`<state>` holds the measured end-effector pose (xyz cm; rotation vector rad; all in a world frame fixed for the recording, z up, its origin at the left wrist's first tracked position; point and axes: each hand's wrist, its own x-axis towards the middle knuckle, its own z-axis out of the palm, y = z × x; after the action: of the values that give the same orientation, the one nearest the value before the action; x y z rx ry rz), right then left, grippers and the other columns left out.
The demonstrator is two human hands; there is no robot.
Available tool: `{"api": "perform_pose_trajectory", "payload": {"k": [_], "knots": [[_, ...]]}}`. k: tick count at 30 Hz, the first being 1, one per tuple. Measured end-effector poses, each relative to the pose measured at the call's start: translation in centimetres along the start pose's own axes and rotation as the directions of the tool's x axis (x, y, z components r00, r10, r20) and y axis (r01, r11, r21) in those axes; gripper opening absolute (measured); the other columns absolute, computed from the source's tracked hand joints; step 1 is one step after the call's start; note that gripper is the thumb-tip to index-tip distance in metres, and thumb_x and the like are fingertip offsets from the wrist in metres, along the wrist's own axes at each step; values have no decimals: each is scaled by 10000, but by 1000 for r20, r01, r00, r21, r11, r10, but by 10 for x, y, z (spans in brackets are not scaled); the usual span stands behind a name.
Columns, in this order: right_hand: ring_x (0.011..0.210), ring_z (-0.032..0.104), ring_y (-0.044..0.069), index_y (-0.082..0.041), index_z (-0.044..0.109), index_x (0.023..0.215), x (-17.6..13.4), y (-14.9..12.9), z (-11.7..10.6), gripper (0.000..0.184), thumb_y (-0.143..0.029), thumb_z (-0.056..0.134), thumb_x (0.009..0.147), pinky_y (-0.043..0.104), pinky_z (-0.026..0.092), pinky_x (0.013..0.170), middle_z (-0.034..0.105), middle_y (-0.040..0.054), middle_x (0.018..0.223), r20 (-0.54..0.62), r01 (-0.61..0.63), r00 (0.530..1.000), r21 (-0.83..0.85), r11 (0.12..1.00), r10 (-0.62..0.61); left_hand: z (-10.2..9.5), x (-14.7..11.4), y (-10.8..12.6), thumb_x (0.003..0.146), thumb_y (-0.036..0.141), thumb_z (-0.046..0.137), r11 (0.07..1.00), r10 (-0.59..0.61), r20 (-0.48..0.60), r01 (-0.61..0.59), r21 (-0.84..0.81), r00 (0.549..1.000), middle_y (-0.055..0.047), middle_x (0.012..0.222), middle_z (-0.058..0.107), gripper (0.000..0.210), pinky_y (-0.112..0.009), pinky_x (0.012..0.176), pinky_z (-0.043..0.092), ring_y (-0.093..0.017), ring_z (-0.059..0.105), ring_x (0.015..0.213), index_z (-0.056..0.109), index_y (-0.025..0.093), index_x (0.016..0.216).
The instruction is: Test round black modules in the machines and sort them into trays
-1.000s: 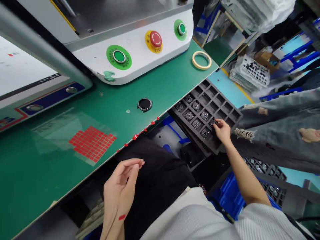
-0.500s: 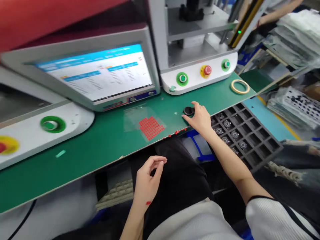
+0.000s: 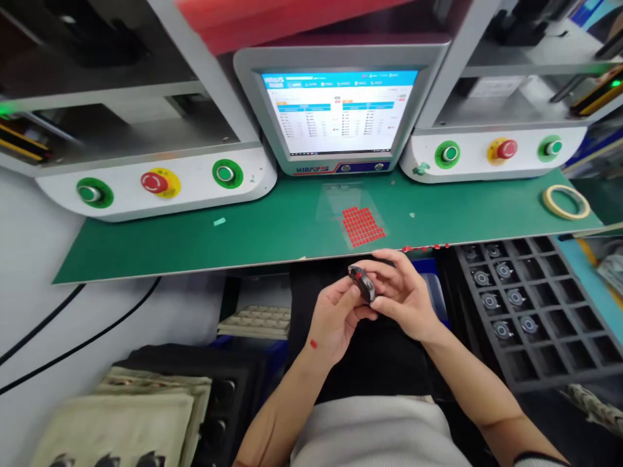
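Observation:
A dark round watch case [image 3: 363, 284], with a small red patch on its side, is held on edge just in front of the bench. My left hand [image 3: 335, 319] pinches it between thumb and fingers. From the other side, my right hand [image 3: 407, 299] grips its edge, thumb low and fingers curved behind. A red square piece [image 3: 313, 344] sticks to my left wrist. Beyond the hands, a clear sheet carries rows of red stickers [image 3: 363, 227] on the green bench [image 3: 272, 235]. A few more red stickers [image 3: 423, 249] line the bench's front edge.
At right, a black compartment tray [image 3: 549, 350] holds several round watch parts. A tape roll [image 3: 565, 202] lies on the bench's right end. Behind are a monitor [image 3: 341, 117] and button panels [image 3: 156, 185]. Lower left, beige trays [image 3: 121, 415] are stacked.
My right hand has lifted the watch case off the bench and brought it to my left hand. Both hands now hold it. The view has swung left.

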<state>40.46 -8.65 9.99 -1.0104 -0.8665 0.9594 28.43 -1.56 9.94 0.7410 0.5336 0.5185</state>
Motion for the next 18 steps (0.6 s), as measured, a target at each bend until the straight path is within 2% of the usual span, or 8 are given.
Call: {"api": "perform_pose_trajectory", "payload": {"k": [1,3,6,8,11,14,18], "knots": [[1127,686,199,-296,490,1303,-2,-1,8,574,-230,775,809,357,584,949,681,94,1266,29,23,999,-20,1000,-22,-1,-2,3,751,472,791,1000,6,-46,-7,-26,999,-60,765,731,368,-186,536,557,-114,662,603,749,144,911],[1188,654,222,-294,505,1322,-5,-5,17,585,-175,759,808,396,571,991,658,100,1296,47,102,994,-84,991,-98,-4,-10,8,737,400,816,995,99,-133,-95,37,986,-46,723,720,293,-182,508,546,-111,646,574,749,144,860],[1041,709,209,-272,607,1217,-6,-13,23,463,-82,717,810,368,632,870,711,73,1131,-46,222,971,-209,952,-236,-9,-23,13,785,330,779,911,334,-163,-274,308,928,-53,791,741,206,-229,586,584,-143,681,646,758,157,896],[914,727,180,-270,658,1117,-6,-19,25,415,-6,694,798,331,643,791,735,36,998,-91,266,949,-282,922,-302,-12,-30,17,820,276,745,793,463,-115,-353,497,879,-36,795,734,129,-217,626,576,-133,679,677,760,173,896],[879,725,185,-267,693,1027,-7,-25,29,415,47,711,755,342,632,781,745,17,936,-85,292,936,-354,888,-342,-16,-37,21,839,201,724,590,588,-9,-422,688,809,-13,821,728,110,-187,655,545,-109,661,715,754,208,944],[830,713,191,-266,708,968,-8,-28,31,392,48,729,736,351,619,735,737,12,872,-97,286,931,-402,870,-351,-19,-39,25,834,147,722,435,647,111,-486,758,754,-24,873,736,189,-200,676,545,-116,658,739,746,220,1006],[788,688,167,-244,708,951,-9,-35,30,376,61,729,731,316,585,691,722,9,838,-74,280,939,-402,872,-335,-23,-40,27,820,95,721,348,678,207,-556,754,705,-35,872,731,260,-214,687,552,-133,668,769,743,216,1049]]}}
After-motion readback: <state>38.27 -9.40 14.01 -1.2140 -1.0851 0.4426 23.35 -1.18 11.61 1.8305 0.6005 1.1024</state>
